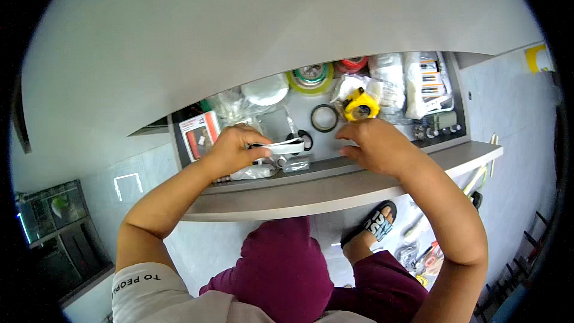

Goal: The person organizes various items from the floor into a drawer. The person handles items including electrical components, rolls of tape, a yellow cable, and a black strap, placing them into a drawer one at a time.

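Note:
My left hand pinches a white looped strip between thumb and fingers, over the open drawer. Its exact kind I cannot make out. To its right, my right hand hovers above the drawer's front part, thumb and fingers apart with nothing between them. Under the strip lie scissors with black handles, partly covered. A black tape roll rests flat between the hands, and a yellow tape measure lies just beyond my right hand. A small clear packet sits below the strip.
Along the drawer's back are a green-and-yellow tape roll, a red roll and clear plastic bags. A red-and-white package lies at the left, packed batteries at the right. Loose items lie on the floor.

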Action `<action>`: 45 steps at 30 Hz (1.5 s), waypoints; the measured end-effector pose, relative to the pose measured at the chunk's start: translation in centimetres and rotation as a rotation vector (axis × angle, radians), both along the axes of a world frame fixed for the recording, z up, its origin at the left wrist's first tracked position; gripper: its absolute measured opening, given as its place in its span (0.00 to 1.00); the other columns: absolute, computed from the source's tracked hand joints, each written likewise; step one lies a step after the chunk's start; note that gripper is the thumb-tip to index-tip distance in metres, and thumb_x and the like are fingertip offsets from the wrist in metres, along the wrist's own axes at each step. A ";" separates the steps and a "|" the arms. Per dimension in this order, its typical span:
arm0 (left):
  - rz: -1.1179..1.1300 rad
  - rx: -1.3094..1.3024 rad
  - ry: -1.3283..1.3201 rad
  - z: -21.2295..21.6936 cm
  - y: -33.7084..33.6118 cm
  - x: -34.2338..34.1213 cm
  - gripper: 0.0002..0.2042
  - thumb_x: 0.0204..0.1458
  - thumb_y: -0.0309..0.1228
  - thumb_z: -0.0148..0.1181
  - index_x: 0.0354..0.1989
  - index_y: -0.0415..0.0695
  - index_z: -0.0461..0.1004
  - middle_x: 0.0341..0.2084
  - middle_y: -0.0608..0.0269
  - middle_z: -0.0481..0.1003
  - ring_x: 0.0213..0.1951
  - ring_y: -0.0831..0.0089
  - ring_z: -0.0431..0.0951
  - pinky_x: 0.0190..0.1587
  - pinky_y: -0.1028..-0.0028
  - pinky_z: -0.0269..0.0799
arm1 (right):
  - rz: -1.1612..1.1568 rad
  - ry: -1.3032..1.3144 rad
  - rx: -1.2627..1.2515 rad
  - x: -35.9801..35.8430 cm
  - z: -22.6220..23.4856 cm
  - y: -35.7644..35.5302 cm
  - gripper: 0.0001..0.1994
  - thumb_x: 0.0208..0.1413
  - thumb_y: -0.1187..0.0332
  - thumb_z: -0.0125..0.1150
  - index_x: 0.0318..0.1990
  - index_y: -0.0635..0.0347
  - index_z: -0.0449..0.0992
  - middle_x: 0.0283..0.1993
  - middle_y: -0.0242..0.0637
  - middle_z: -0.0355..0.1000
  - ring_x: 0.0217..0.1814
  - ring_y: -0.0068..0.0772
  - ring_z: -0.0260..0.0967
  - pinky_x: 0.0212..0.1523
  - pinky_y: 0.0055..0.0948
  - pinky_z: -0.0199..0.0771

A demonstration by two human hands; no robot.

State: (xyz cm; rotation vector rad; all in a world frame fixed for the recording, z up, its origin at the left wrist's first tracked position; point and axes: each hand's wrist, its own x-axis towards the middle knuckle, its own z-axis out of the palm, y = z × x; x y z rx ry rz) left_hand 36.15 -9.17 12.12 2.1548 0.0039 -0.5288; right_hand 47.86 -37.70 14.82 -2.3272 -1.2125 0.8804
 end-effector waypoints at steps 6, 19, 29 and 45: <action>0.136 0.130 0.064 0.9 2.9 -4.6 0.09 0.43 0.24 0.66 0.35 0.42 0.79 0.25 0.63 0.72 0.30 0.74 0.72 0.32 0.76 0.68 | 0.103 -0.016 -0.062 -1.6 0.5 1.2 0.14 0.49 0.63 0.60 0.41 0.60 0.73 0.34 0.49 0.74 0.40 0.50 0.72 0.40 0.43 0.73; -0.172 0.095 -0.503 0.9 -2.0 -1.2 0.07 0.43 0.26 0.63 0.32 0.40 0.78 0.27 0.59 0.73 0.31 0.63 0.73 0.31 0.69 0.70 | -0.145 -0.051 0.126 -3.3 1.3 3.4 0.18 0.49 0.62 0.60 0.45 0.61 0.70 0.36 0.47 0.73 0.41 0.49 0.71 0.42 0.43 0.72; -0.145 -0.121 -0.636 1.4 -10.9 7.1 0.07 0.43 0.24 0.62 0.32 0.39 0.77 0.27 0.58 0.72 0.31 0.64 0.73 0.34 0.71 0.68 | -0.104 -0.330 0.210 1.2 2.6 -3.1 0.08 0.43 0.66 0.64 0.29 0.59 0.78 0.32 0.38 0.71 0.37 0.41 0.66 0.39 0.34 0.69; -0.261 -0.146 -0.305 -2.4 -19.8 7.9 0.14 0.46 0.31 0.61 0.42 0.41 0.73 0.38 0.53 0.72 0.39 0.56 0.75 0.42 0.64 0.70 | -0.225 -0.329 -0.587 6.7 0.4 -16.9 0.06 0.39 0.76 0.60 0.29 0.63 0.76 0.37 0.47 0.73 0.39 0.47 0.72 0.41 0.38 0.73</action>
